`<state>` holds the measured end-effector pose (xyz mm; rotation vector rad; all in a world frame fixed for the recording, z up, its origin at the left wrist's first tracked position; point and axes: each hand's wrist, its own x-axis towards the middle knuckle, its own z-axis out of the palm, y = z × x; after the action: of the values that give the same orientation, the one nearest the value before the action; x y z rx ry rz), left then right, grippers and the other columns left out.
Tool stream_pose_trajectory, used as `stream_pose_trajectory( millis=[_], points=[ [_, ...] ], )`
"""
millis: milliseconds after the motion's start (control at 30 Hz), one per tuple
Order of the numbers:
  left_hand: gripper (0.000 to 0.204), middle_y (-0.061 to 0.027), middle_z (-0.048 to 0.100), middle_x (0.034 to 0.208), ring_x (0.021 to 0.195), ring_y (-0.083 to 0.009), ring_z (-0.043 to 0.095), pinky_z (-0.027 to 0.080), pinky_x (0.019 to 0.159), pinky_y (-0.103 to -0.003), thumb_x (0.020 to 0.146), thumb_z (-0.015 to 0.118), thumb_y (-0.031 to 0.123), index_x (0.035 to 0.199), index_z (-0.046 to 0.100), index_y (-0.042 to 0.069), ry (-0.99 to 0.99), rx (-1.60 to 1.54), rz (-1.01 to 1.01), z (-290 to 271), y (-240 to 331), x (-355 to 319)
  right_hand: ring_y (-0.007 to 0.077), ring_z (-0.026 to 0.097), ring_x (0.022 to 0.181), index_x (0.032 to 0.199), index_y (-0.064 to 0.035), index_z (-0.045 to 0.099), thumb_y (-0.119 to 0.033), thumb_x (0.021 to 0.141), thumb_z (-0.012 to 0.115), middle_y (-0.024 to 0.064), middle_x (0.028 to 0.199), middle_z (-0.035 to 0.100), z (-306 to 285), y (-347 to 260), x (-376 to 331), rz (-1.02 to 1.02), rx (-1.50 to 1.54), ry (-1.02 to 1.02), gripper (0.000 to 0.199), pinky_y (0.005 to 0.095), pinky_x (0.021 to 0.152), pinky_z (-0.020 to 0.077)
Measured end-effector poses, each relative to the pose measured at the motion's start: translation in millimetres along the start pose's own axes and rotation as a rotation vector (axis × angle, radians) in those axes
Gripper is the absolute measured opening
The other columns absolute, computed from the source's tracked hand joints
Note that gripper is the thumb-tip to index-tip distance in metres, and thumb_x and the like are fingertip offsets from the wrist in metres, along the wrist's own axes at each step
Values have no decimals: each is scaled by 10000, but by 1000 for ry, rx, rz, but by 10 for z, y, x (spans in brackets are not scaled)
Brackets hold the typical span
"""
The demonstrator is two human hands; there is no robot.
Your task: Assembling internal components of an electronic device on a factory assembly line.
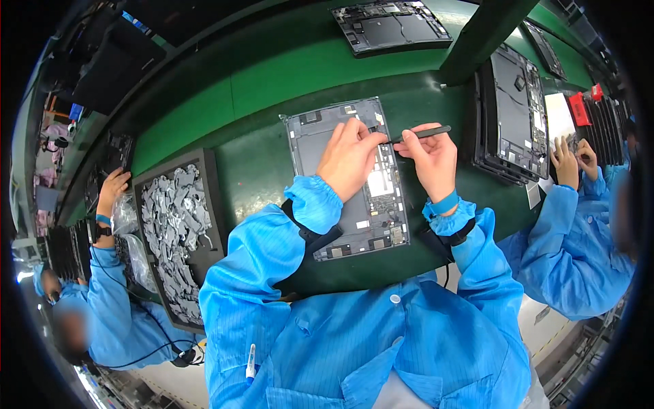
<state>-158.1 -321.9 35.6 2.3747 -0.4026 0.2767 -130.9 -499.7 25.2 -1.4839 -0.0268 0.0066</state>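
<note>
An opened tablet-like device (346, 217) lies on the green table in front of me, its dark battery area and circuit board strip exposed. My left hand (349, 162) rests over its upper part, thumb and fingers pinched together near the top of the board. Whatever those fingertips hold is too small or hidden to make out. Dark tweezers (434, 131) are gripped in my right hand (434, 163), just beyond the device's right edge. Their tip points left, close to my left thumb.
A dark foam tray (212, 194) full of crumpled grey pieces (174, 228) stands at left. Stacked opened devices (514, 109) sit at right, beside a green post (485, 34). Another device (395, 31) lies at the back. Co-workers' hands (565, 163) are busy at right, with another person at left.
</note>
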Motion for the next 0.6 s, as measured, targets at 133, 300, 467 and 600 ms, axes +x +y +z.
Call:
stream_pose_trajectory(
  millis=[133, 300, 467, 600],
  points=[
    [268, -90, 521, 955, 905, -280, 527, 470, 800, -383, 822, 638, 18, 1064, 684, 123, 17, -22, 14, 36, -38, 3, 190, 705, 769, 997, 45, 555, -29, 889, 669, 142, 871, 670, 3, -13, -2, 31, 33, 0, 174, 255, 649, 579],
    [265, -97, 511, 948, 902, -288, 521, 465, 798, -385, 810, 628, 33, 1052, 681, 126, -25, -25, 17, 10, -65, 26, 182, 684, 843, 1011, 38, 557, -86, 948, 594, 117, 927, 670, -57, -78, 14, -63, -23, -39, 145, 274, 751, 550],
    [270, -97, 502, 952, 918, -289, 515, 461, 815, -386, 802, 616, 38, 1049, 678, 130, -42, -34, 13, -23, -45, 33, 218, 653, 899, 1030, -2, 559, -110, 975, 517, 134, 987, 647, -189, -448, -66, -265, -574, -92, 129, 326, 760, 508],
    [274, -94, 500, 958, 935, -289, 510, 462, 822, -382, 793, 619, 43, 1045, 675, 133, -40, -37, 9, -15, -67, 21, 308, 615, 814, 991, -41, 611, -72, 876, 619, 119, 920, 599, -225, -413, -44, -502, -905, -301, 119, 384, 722, 502]
  ],
)
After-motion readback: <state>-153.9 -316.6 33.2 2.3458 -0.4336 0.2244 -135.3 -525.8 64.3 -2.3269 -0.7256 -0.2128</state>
